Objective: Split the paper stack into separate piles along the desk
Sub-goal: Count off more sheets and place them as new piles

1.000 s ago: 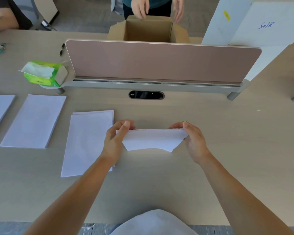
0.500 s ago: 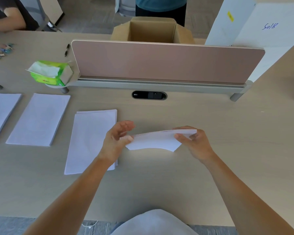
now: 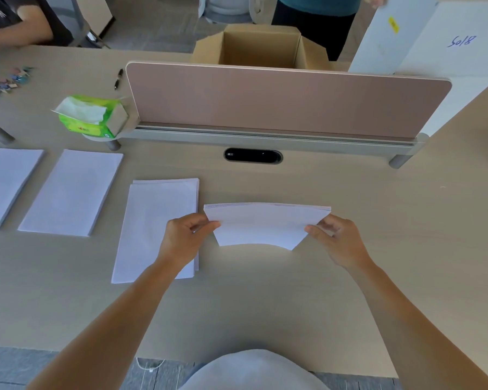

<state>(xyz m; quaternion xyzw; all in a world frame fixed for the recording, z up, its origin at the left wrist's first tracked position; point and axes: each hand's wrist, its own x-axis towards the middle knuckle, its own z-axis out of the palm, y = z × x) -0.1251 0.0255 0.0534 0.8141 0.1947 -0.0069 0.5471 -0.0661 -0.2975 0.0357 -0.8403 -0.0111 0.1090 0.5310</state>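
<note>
head view. the left hand [image 3: 185, 239] and right hand [image 3: 340, 242] hold a bundle of sheets [image 3: 265, 225] over the middle of the table [image 3: 378, 277], just right of the third pile [image 3: 155, 229]. on each hand the fingers pinch one short side of the bundle, thumb on top and the other fingers underneath; it bows between the two grips and does not appear to rest on the table, though its near edge hangs low.

three piles already lie flat toward the left edge of the table: a far-left pile [image 3: 6, 184], cut by the frame; a second pile [image 3: 74, 192]; and the third, partly covered by the left forearm. each lies with its long axis running from the near edge toward the divider [image 3: 288, 102].

orientation of the held bundle: its visible span runs left to right, parallel to the near edge; how far the sheets reach toward the person cannot be read, since they curl.

step in hand, as judged: laying down the next pile. to do it well, square the sheets while both grips are firm, align the bundle with its neighbours, leave bare table between it and the third pile, lower the far edge first, then release both sides together so no sheet slides.
</note>
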